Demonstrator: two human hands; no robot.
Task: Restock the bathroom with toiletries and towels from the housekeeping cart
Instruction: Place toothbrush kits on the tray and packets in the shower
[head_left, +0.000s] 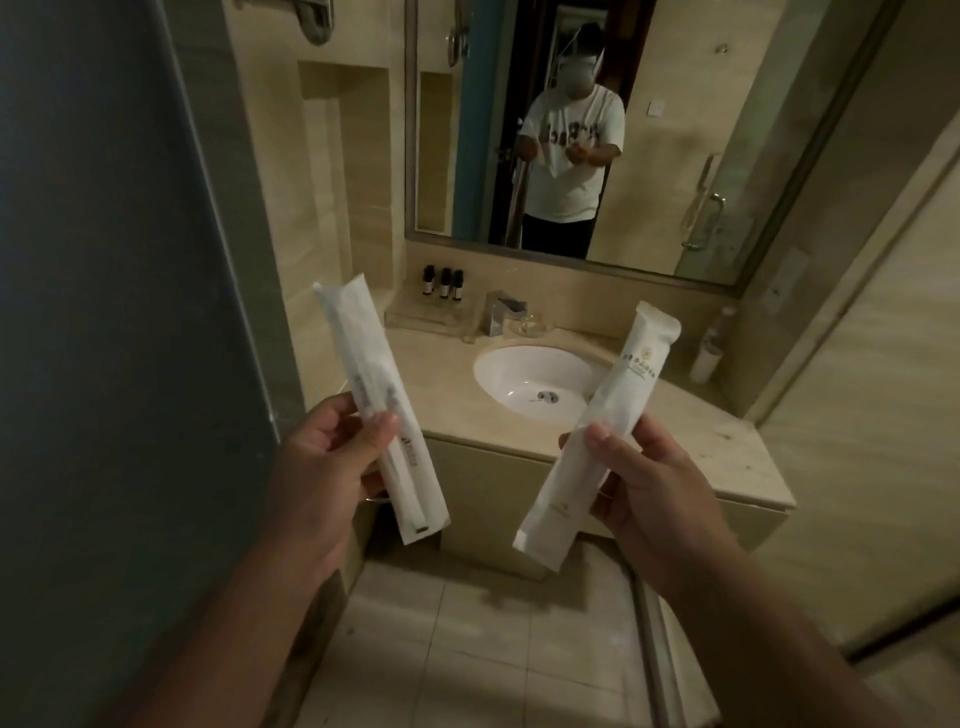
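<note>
The step in hand seems to be the carrying of toiletries to the washbasin; nothing of them is put down yet. The tabletop (717, 441) with its sink (524, 374) lies beyond both hands and lower than them. The clear tray (415, 317) stands behind the left hand, at the back of the tabletop.

I think the next move asks to step closer and lay both packets on the tabletop or in that tray, beside the small dark bottles (444, 283).

The left hand (332, 457) has its fingers curled round a long white packet (363, 374), thumb on the front. It looks like a toothbrush inside. The right hand (639, 478) pinches a second white packet with print (618, 395) between thumb and fingers. Both packets point upward and lean a little away from each other, well apart, in the air before the sink.
</note>
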